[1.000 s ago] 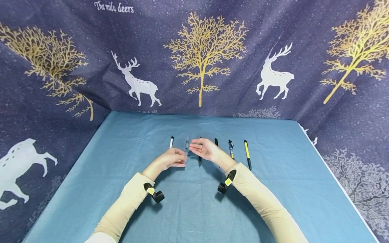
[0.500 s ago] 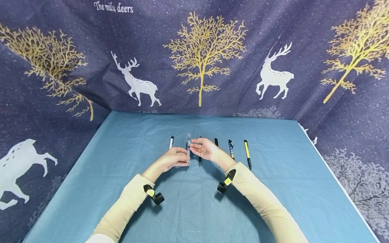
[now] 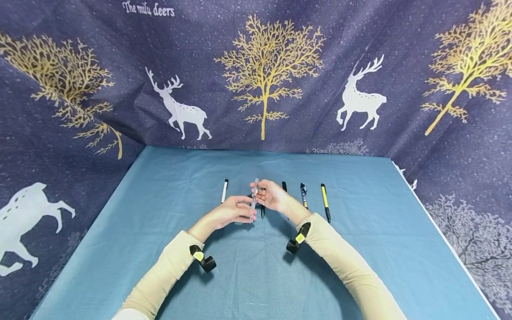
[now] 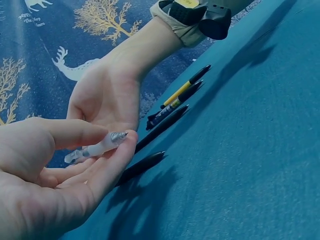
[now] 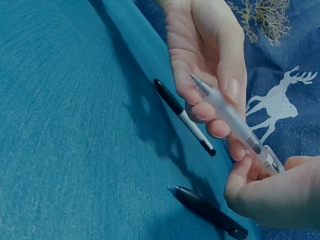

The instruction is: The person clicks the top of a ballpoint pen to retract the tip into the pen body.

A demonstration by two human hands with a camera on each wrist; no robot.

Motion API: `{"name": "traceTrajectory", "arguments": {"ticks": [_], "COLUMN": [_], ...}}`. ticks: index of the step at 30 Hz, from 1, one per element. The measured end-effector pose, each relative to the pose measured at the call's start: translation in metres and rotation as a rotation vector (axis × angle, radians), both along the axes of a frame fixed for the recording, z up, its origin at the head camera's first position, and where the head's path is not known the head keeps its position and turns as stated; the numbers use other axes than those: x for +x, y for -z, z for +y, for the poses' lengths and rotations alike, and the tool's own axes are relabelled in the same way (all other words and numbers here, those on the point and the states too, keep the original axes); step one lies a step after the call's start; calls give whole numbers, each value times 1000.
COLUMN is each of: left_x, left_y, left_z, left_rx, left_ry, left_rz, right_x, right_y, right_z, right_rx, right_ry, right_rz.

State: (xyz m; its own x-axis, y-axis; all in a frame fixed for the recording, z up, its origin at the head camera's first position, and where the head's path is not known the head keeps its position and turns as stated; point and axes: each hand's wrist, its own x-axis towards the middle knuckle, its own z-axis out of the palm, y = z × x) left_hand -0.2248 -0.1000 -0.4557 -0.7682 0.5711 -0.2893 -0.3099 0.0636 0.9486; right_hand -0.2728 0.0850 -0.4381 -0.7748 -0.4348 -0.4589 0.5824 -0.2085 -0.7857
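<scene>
Left hand [image 3: 230, 210] and right hand [image 3: 273, 197] close together, both arms reaching forward.
The left arm [image 3: 163, 269] and right arm [image 3: 344, 258] slant inward from the lower edge of the head view. The left hand's thumb and fingers [image 5: 218, 127] bend in a pinch; the right hand sits slightly farther forward, palm turned inward, its fingers bent too.

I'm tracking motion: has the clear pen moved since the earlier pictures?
Yes, the clear pen has shifted right in the head view, away from the white pen.
</scene>
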Motion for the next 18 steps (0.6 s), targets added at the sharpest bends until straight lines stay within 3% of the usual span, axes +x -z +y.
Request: {"name": "traceTrajectory", "arguments": {"ticks": [8, 18], "left_x": [2, 5], "left_y": [6, 10], "left_z": [4, 12], "left_rx": [48, 54], "left_ry": [67, 62], "left_rz": [-11, -46], "right_x": [1, 5], "right_y": [-5, -9], "right_z": [-5, -9], "right_rx": [-112, -170], "right_ry": [42, 39], "right_rz": [-85, -115]}}
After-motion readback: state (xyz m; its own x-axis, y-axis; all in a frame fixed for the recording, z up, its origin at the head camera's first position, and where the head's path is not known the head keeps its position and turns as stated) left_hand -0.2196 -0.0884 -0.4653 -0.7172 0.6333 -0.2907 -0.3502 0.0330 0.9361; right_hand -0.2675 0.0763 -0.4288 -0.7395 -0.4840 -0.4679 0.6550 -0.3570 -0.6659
